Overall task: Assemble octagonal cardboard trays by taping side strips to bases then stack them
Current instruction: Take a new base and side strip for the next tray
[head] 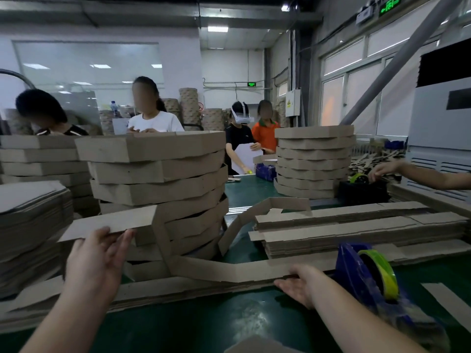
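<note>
A long creased cardboard side strip [224,270] bends across the green table in front of me. My left hand [98,253] holds its raised left end, fingers over the top edge. My right hand [299,282] grips the strip's low right end, thumb on top, beside the blue tape dispenser [367,273] with its yellow-green roll. Behind the strip stands a tall stack of finished octagonal trays [158,184]. A second bent strip [267,207] lies further back.
A pile of flat strips [356,230] lies at the right, flat bases [33,220] are piled at the left. Another tray stack [313,161] stands behind. Several people work across the table; someone's arm [420,174] reaches to a black dispenser at the right.
</note>
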